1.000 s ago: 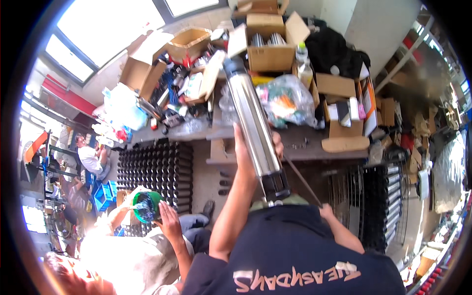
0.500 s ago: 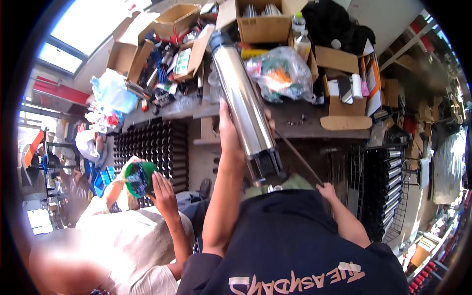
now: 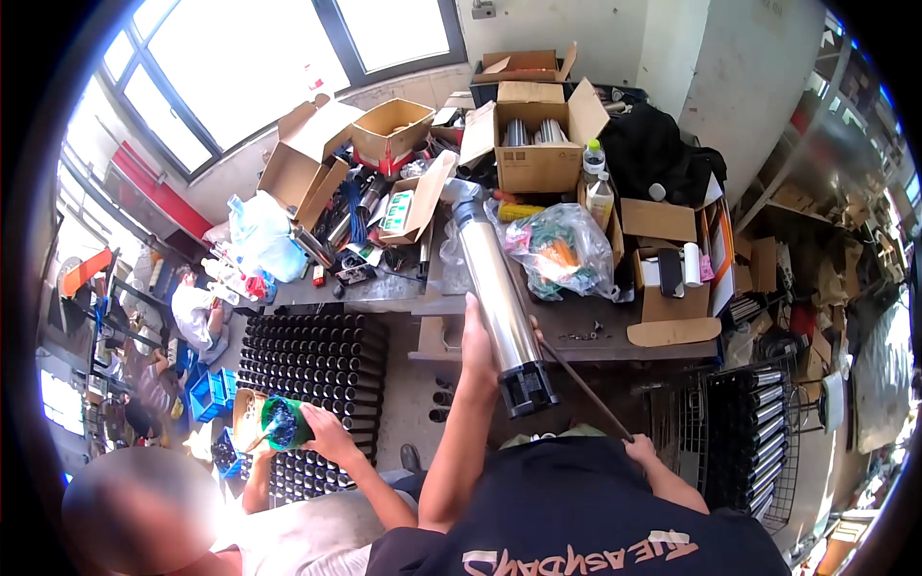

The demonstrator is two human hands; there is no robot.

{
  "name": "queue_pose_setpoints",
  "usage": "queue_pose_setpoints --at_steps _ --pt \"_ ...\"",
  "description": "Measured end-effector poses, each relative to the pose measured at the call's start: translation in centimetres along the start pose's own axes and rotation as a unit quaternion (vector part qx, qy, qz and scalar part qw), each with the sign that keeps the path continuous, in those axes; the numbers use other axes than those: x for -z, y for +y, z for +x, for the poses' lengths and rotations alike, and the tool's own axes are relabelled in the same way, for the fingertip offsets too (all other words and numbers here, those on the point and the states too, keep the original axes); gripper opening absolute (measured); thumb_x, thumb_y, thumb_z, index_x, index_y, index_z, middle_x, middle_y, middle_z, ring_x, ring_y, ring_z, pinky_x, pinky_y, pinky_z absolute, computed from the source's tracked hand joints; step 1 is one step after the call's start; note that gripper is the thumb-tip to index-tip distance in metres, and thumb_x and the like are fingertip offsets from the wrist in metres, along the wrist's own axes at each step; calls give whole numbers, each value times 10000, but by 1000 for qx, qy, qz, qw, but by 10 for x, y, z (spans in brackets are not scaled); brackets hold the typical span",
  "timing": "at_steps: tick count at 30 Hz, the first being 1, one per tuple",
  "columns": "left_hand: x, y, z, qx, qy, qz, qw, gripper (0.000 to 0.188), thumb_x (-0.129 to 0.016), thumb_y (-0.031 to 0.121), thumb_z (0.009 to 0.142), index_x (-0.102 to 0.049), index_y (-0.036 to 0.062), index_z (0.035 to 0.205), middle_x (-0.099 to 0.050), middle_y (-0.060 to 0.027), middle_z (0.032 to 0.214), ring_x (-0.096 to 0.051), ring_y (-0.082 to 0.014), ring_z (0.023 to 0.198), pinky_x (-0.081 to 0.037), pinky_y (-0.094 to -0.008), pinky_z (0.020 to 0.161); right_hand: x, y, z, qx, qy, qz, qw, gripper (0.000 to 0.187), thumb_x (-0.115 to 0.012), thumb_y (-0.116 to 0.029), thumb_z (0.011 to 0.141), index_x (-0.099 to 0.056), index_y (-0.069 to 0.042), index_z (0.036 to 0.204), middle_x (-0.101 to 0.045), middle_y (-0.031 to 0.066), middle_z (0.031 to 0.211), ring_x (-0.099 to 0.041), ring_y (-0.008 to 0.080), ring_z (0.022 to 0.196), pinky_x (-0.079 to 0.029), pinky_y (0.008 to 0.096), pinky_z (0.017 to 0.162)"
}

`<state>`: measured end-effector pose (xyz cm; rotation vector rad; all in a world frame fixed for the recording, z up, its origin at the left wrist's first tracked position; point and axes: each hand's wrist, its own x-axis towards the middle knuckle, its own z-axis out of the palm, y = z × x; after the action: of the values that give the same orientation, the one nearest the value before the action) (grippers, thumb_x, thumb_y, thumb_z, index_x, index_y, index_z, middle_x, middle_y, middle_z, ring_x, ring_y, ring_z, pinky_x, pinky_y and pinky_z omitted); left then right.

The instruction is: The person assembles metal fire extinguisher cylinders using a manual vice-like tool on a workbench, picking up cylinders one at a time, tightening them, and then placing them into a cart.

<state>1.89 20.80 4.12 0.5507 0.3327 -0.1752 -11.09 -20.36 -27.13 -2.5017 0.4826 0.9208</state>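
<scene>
My left hand (image 3: 477, 341) is wrapped round a shiny steel cylinder (image 3: 495, 283) with black end pieces, possibly a pump or motor body. It is held tilted, its far end over the workbench and its slotted black end close to my body. Fingertips show on its right side. Lower right, my right hand (image 3: 642, 448) is closed on the near end of a thin dark rod (image 3: 581, 389). The rod slants up and left until the cylinder hides it; its far end cannot be made out.
The workbench (image 3: 615, 348) carries open cardboard boxes (image 3: 538, 168), a plastic bag (image 3: 562, 252), bottles and small metal parts. At left a co-worker holds a green tub (image 3: 284, 423) beside rows of black-ended tubes (image 3: 317, 355). A wire rack (image 3: 759, 432) of tubes stands right.
The view has shifted, so the bench sits lower and more wall and window show. The cylinder has turned, showing its slotted end more. Both hands keep their holds.
</scene>
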Motion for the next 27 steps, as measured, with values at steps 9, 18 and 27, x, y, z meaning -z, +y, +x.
queue_pose_setpoints --at_steps 9,18,27 --pt "20 6 -18 4 -40 -54 998 692 -264 678 1004 -515 66 1210 -628 -203 947 -660 -338 760 -592 -439 614 -17 17 16 11 -23 -17 1000 427 -651 -453 880 -734 -123 1137 -713 205 1106 -676 381 1061 -527 478 910" --pt "52 6 -39 -10 -5 -46 999 602 -435 582 990 -520 29 1212 -625 -207 982 -650 -327 769 -591 -427 644 -14 9 5 21 50 1 999 430 -655 -483 873 -744 -139 1117 -719 199 1041 -687 381 1008 -531 480 875" --pt "116 -18 -92 -13 19 -195 980 644 -516 407 930 -457 -119 1296 -593 -243 1139 -613 -301 851 -553 -373 712 5 -29 -36 55 138 20 989 562 -649 -621 858 -756 -69 858 -695 187 758 -691 398 803 -524 474 708"
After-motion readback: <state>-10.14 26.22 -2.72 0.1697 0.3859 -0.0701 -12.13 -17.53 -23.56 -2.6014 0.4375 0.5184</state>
